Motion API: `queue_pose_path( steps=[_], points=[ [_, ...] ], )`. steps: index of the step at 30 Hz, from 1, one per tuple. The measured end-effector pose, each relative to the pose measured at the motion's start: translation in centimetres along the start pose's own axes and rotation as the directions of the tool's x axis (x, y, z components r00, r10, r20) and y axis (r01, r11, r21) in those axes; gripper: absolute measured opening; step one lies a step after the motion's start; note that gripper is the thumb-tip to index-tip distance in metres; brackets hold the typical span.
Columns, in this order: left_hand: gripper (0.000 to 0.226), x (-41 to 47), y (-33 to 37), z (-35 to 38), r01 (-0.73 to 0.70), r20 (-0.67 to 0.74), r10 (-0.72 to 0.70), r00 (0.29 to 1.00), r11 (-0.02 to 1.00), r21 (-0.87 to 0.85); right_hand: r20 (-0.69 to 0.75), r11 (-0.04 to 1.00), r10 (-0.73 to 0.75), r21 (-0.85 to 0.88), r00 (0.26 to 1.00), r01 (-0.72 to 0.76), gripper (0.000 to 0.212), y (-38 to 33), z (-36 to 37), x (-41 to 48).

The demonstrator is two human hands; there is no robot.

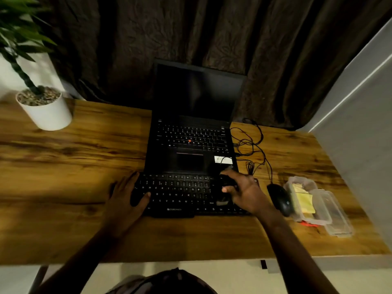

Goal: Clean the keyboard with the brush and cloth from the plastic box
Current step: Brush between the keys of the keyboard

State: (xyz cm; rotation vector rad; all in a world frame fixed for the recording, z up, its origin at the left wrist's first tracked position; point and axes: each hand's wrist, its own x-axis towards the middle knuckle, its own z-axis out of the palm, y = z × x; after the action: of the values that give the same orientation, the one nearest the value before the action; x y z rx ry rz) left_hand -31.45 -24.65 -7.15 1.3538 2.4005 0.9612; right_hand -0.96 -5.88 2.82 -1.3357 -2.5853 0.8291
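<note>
Curling round a small dark brush (225,183), the right hand (246,193) held it over the right-hand keys of the flat black plastic keyboard (176,195); blur hid the bristles. The left hand (127,195) lay flat with fingers spread, pressing the keyboard's left end as if to steady it. Brushing seemed the step in hand. Next would likely come sweeping row by row, then reaching past the black mouse (280,199) for the folded yellow cloth (304,201) in the clear plastic box (291,184).
</note>
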Motion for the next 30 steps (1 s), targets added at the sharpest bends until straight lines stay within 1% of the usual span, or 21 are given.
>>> queue_pose_path(
  steps=[4,7,10,12,15,18,20,22,26,28,30],
  points=[
    [0.085,0.1,-0.1,-0.1,-0.011,0.035,0.012,0.999,1.0,-0.021,0.04,0.997,-0.058,0.052,0.998,0.056,0.043,-4.1,2.2,1.2],
    [0.083,0.4,-1.0,0.2,-0.05,0.035,0.05,0.998,0.999,0.009,0.048,0.995,-0.075,0.066,0.996,0.072,0.041,-5.0,2.8,1.7],
    [0.082,0.4,-1.1,0.4,-0.056,0.034,0.056,0.998,0.998,0.015,0.022,0.996,0.013,0.088,1.0,-0.015,0.044,-4.7,2.0,1.2],
    [0.082,0.3,-1.0,0.5,-0.056,0.029,0.056,0.998,0.998,-0.008,-0.045,0.991,0.049,0.126,0.998,-0.043,0.042,-4.2,1.2,0.5],
    [0.083,0.4,-0.7,0.3,-0.063,0.034,0.064,0.997,0.997,-0.036,-0.126,0.987,0.116,0.121,0.985,-0.101,0.043,-2.9,0.5,-0.2],
    [0.083,0.5,-0.5,0.2,-0.077,0.025,0.078,0.997,0.996,-0.032,-0.154,0.983,0.166,0.107,0.974,-0.151,0.043,-2.9,1.2,-0.2],
    [0.082,0.6,-0.6,0.3,-0.075,0.017,0.075,0.997,0.997,-0.028,-0.126,0.989,0.135,0.084,0.983,-0.125,0.047,-3.3,2.8,0.2],
    [0.082,0.5,-0.7,0.4,-0.056,0.029,0.057,0.998,0.997,-0.046,-0.089,0.99,0.111,0.094,0.99,-0.102,0.049,-5.3,3.9,0.5],
    [0.08,0.4,-0.8,0.4,-0.073,0.034,0.075,0.997,0.994,-0.078,-0.075,0.991,0.064,0.119,0.995,-0.054,0.043,-8.2,4.8,0.6],
    [0.08,0.5,-0.8,0.4,-0.079,0.031,0.082,0.996,0.994,-0.077,-0.086,0.992,0.063,0.112,0.994,-0.053,0.045,-7.8,4.4,0.4],
    [0.082,0.5,-0.7,0.3,-0.076,0.027,0.078,0.997,0.995,-0.061,-0.103,0.991,0.104,0.1,0.989,-0.093,0.048,-6.6,3.6,-0.1]
  ],
)
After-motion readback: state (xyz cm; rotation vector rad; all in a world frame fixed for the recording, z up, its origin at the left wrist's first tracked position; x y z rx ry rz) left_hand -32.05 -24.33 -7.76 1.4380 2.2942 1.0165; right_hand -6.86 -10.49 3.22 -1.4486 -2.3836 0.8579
